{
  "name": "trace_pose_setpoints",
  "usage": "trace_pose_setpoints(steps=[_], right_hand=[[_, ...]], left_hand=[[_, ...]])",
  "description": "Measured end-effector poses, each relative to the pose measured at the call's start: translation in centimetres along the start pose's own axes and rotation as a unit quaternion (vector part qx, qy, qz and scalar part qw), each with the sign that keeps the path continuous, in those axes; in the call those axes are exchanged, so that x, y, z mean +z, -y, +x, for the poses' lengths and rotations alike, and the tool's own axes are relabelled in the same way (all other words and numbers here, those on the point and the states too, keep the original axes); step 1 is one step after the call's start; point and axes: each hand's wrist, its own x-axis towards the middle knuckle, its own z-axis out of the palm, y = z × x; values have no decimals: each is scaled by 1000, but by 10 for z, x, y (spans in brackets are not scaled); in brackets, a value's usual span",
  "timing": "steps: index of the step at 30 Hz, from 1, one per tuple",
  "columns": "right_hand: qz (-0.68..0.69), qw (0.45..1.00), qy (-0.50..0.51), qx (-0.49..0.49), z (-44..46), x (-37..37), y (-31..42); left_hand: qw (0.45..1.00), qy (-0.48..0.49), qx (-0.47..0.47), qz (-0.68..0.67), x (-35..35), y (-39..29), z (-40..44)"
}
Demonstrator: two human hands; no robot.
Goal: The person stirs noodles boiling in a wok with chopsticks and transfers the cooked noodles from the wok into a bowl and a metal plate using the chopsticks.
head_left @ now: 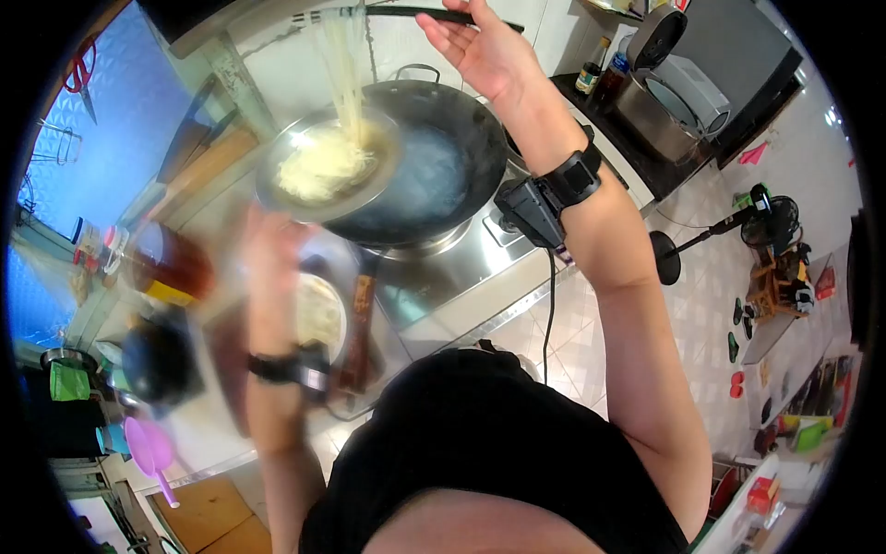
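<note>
My right hand (482,54), raised at the top, has its fingers closed around long black chopsticks (411,11). Pale noodles (346,78) hang from the chopstick tips into a metal bowl (268,177), where more noodles are heaped. Blurred by motion, my left hand (274,238) is at the near left rim of this bowl and appears to grip it. The bowl is tilted over the left side of a black wok (480,152), which holds steaming, cloudy water. A white bowl (343,305) with pale contents sits just right of my left forearm.
A wooden handle (364,305) points toward me below the wok. At left stand a jar of reddish-brown liquid (171,263), a dark round pot (157,360) and a pink ladle (149,448). An open rice cooker (660,111) and bottles (600,74) are at upper right.
</note>
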Motion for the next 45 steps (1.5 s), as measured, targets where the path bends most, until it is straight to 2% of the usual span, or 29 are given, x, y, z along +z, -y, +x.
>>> trace_pose_setpoints(steps=[6,8,9,11,12,13,15,16,19,21,23,24,25,27,29,33,38,39,42,43,45], right_hand=[[-50,998,44,16,-14,54,10],[-196,976,90,-17,-22,61,5],[-197,976,91,-15,-25,62,4],[-446,880,156,37,-32,62,3],[-504,844,174,53,-36,63,5],[-505,844,175,54,-43,70,12],[-574,808,126,45,-55,82,27],[-531,834,149,26,-51,77,27],[-504,851,140,34,-51,67,34],[-516,843,143,49,-57,65,44],[-487,867,97,-32,-60,58,52],[-483,873,63,-37,-48,43,51],[-483,872,62,-36,-44,32,48],[-581,809,91,4,-38,8,38],[-560,824,59,65,-28,-22,4],[-459,883,15,98,-11,-59,-79],[-387,915,-15,113,-7,-82,-146],[-388,915,-13,115,-5,-87,-145],[-512,841,57,164,-13,-90,-104],[-520,836,69,163,-19,-92,-91],[-553,807,51,202,-35,-83,-56]], left_hand=[[1000,3,-9,10,14,-4,-3],[1000,-10,-11,4,18,-6,-5],[1000,-11,-8,4,18,-7,-5],[1000,-13,-6,2,19,-8,-7],[1000,-16,-1,3,20,-9,-7],[1000,-20,3,3,20,-10,-8],[1000,-26,4,4,16,-8,-7],[1000,-29,4,8,14,-7,-7],[999,-31,5,10,12,-9,-7],[1000,-27,8,3,8,-8,-6],[1000,-24,10,-6,0,-7,-3],[999,-28,14,-4,-5,-7,-2],[999,-32,20,-2,-9,-7,-1],[999,-38,27,6,-8,-16,-3],[998,-44,32,15,-11,-19,-3],[997,-57,49,11,-12,-29,-3],[996,-56,71,27,0,-41,-17],[995,-58,71,27,-2,-42,-17],[996,-53,67,13,-7,-41,-21],[995,-67,61,29,-7,-41,-19],[994,-81,52,45,-6,-39,-20]])
